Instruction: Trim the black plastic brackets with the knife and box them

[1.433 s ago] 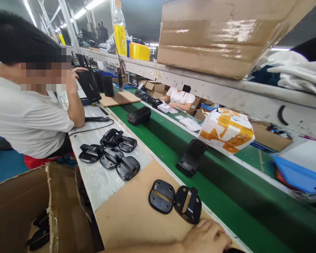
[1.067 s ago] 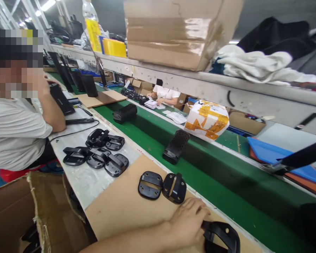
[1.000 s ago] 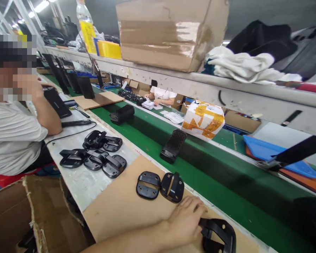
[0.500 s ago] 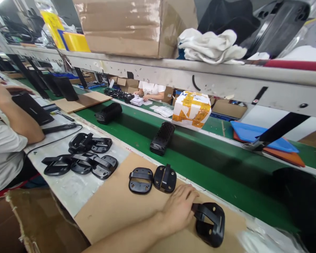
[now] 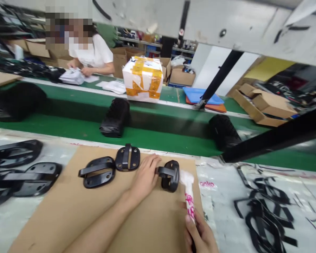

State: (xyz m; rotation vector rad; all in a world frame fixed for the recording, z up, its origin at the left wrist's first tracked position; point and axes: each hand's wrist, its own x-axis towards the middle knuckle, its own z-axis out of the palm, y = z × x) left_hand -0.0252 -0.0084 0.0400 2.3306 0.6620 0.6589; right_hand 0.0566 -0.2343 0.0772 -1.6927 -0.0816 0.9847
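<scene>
My left hand (image 5: 146, 175) reaches over the brown cardboard sheet (image 5: 147, 221), its fingers closed at the strap end of a black plastic plate with a strap handle (image 5: 171, 175). That plate is tilted up on its edge. In my right hand (image 5: 200, 232) is a hammer (image 5: 189, 200), its handle wrapped in white with pink writing and its pale head close beside the plate. Two more strapped plates lie left of my left hand: one (image 5: 127, 158) just behind it, another (image 5: 98, 172) farther left.
Several black plates (image 5: 39, 179) lie at the left, and loose black straps (image 5: 268, 211) at the right. Beyond the bench edge runs a green conveyor (image 5: 158, 140) carrying black cylindrical pieces (image 5: 115, 117). A black post (image 5: 273, 135) slants at the right. A co-worker (image 5: 100, 52) handles white papers opposite.
The view has swung right. My right hand has come into view with the hammer. My left hand still has the strapped plate, now tipped more onto its edge.
</scene>
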